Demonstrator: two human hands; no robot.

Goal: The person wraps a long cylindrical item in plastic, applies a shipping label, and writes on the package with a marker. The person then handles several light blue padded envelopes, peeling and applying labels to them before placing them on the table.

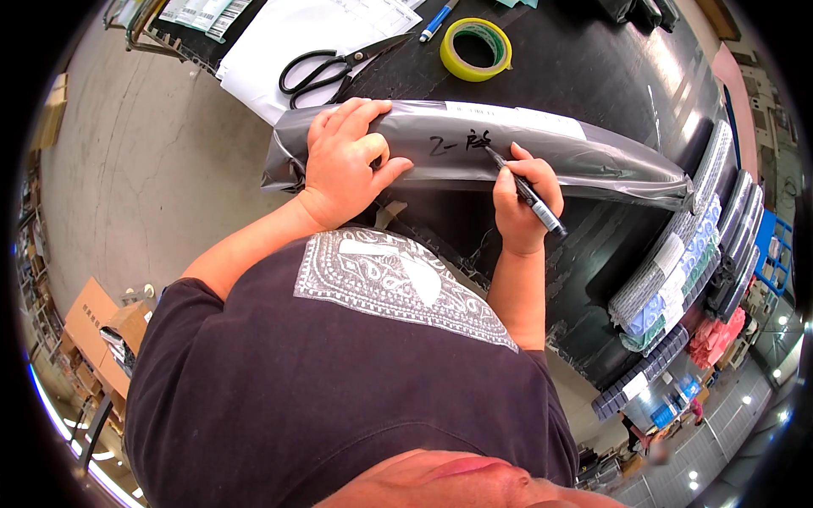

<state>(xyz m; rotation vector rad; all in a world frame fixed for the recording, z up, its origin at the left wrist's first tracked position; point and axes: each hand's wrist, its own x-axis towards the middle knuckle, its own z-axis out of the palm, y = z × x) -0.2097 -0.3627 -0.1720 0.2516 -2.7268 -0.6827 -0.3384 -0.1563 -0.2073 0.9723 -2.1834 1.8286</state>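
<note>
A long package (618,166) wrapped in grey plastic lies across the black table in front of me. My left hand (345,161) holds down its left part, with the fingers bent over the upper side and the thumb stretched along the front. In my right hand (518,222) is a black marker pen (543,212), gripped between thumb and fingers. Its tip touches the plastic at the end of some black handwriting (457,144). A white label (542,124) runs along the package's far side.
Beyond the package lie black-handled scissors (315,78), white papers (279,42), a blue pen (439,20) and a yellow tape roll (500,63). Several rolled fabrics (648,284) are stacked at the table's right. Cardboard boxes (95,326) stand at the left.
</note>
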